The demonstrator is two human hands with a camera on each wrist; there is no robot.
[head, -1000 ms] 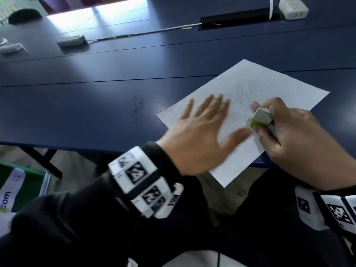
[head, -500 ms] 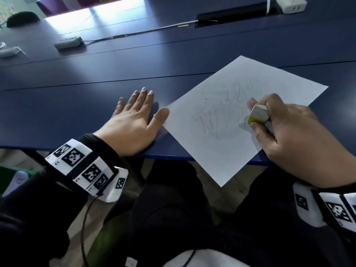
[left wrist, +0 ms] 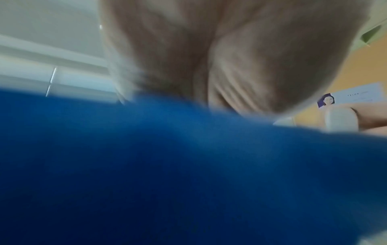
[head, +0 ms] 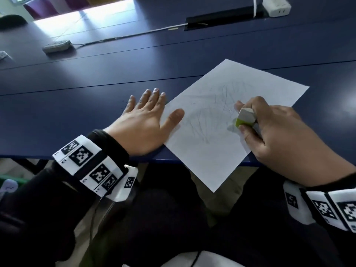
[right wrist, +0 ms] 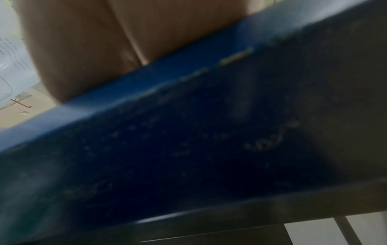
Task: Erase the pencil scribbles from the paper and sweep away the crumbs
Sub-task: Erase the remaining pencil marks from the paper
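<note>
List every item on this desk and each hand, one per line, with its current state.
paper: flat on the desk, near corner overhanging the edge, faint pencil scribbles on it
eraser: gripped in the right hand, tip on the paper
right hand: curled round the eraser
left hand: flat, fingers straight, on the desk, thumb on the paper's edge
desk: dark specks beyond the left fingertips
white charger: at the far edge
</note>
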